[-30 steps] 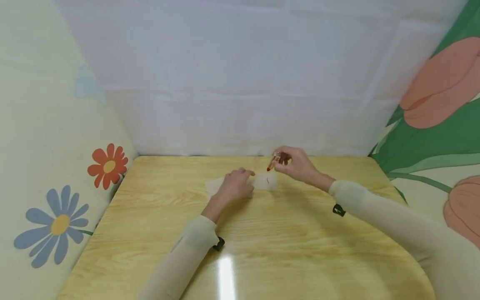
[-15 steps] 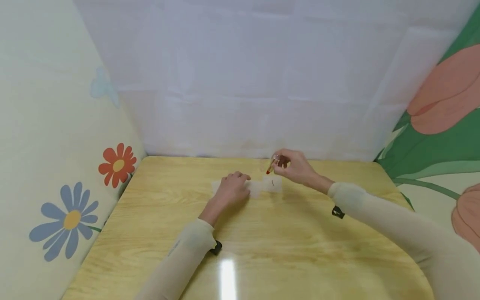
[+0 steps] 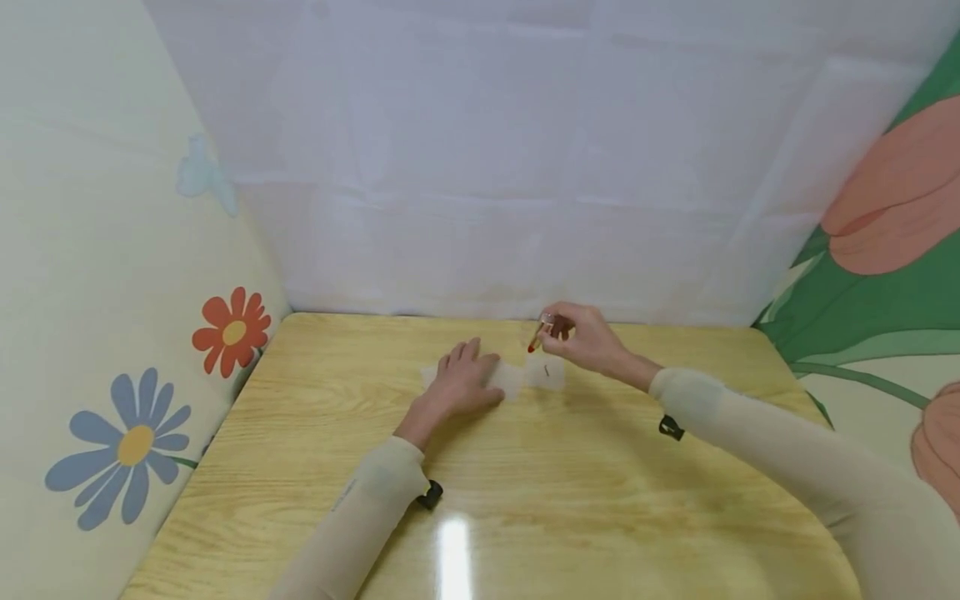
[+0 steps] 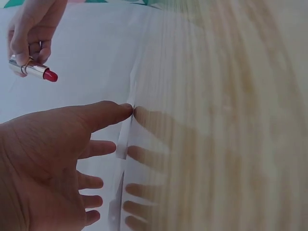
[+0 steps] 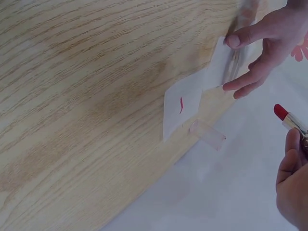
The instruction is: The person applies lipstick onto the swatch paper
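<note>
My right hand (image 3: 592, 340) pinches an uncapped lipstick (image 5: 280, 112) in a gold and silver tube, its red tip pointing downward above the table's far part. Below and beside it lies a white paper slip (image 5: 192, 96) bearing one short red stroke (image 5: 181, 105). Further left, more white paper (image 3: 507, 381) lies partly under my left hand (image 3: 461, 385). That hand has its fingers spread and extended, and the thumb tip (image 4: 126, 108) is right at the paper's edge in the left wrist view. A clear cap (image 5: 208, 135) stands on the table behind the marked slip.
The wood-grain table (image 3: 600, 500) reaches back to a white cloth backdrop (image 3: 480, 208). A flower-printed wall (image 3: 90, 275) borders it on the left, and a tulip print (image 3: 900, 225) on the right. Both wrists wear small black devices (image 3: 431, 495).
The left hand's fingers have straightened and spread over the paper. The right hand and lipstick have shifted slightly down and left over the last half second. The head view has also shifted slightly.
</note>
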The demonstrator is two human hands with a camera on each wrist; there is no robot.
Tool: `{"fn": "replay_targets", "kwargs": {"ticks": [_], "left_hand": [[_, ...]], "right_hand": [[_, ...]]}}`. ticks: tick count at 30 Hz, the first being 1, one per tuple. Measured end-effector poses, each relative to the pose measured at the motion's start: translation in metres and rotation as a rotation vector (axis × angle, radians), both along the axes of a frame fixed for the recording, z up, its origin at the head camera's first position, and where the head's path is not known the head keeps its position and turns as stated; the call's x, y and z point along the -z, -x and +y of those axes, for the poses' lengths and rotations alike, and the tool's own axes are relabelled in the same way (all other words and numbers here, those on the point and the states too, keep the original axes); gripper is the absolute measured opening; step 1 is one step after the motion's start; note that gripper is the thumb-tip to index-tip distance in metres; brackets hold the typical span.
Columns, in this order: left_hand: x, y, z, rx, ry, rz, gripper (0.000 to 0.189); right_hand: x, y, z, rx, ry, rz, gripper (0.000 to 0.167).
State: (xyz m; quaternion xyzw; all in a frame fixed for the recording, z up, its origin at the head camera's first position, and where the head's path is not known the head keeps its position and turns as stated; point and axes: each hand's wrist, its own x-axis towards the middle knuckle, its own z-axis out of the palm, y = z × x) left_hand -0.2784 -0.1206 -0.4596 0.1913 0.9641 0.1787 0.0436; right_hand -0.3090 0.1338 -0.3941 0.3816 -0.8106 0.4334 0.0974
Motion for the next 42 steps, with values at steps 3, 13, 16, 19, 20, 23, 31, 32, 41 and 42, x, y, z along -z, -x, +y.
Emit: {"fn": "replay_targets", "kwargs": {"ticks": [3,13,16,19,20,23,31,32,41,42], "left_hand": [[0.002,0.001,-0.001,-0.001,0.011,-0.007,0.068],[0.007,0.006,-0.002,-0.015,0.027,-0.028,0.068],[0.007,0.005,-0.003,-0.019,0.024,-0.046,0.068],[0.006,0.004,-0.003,-0.022,0.014,-0.057,0.068],[0.006,0.004,-0.003,-0.022,0.011,-0.059,0.069],[0.003,0.003,-0.003,-0.025,0.008,-0.063,0.069],[0.001,0.003,-0.003,-0.019,0.011,-0.062,0.070],[0.001,0.003,-0.003,-0.019,0.009,-0.060,0.070],[0.000,0.001,-0.003,-0.024,0.017,-0.047,0.069],[0.000,0.001,-0.003,-0.024,0.019,-0.046,0.069]], "right_hand": [[0.003,0.001,-0.001,-0.002,0.001,0.004,0.013],[0.011,0.008,-0.006,-0.012,0.001,-0.025,0.016],[0.015,0.009,-0.008,-0.013,-0.003,-0.028,0.015],[0.018,0.009,-0.010,-0.018,-0.012,-0.023,0.014],[0.019,0.009,-0.010,-0.021,-0.015,-0.023,0.014],[0.021,0.010,-0.012,-0.033,-0.011,-0.022,0.014],[0.025,0.013,-0.020,-0.060,0.012,-0.037,0.013],[0.026,0.013,-0.021,-0.062,0.013,-0.031,0.013],[0.030,0.016,-0.029,-0.071,-0.012,-0.054,0.012],[0.031,0.016,-0.030,-0.073,-0.013,-0.061,0.012]]}}
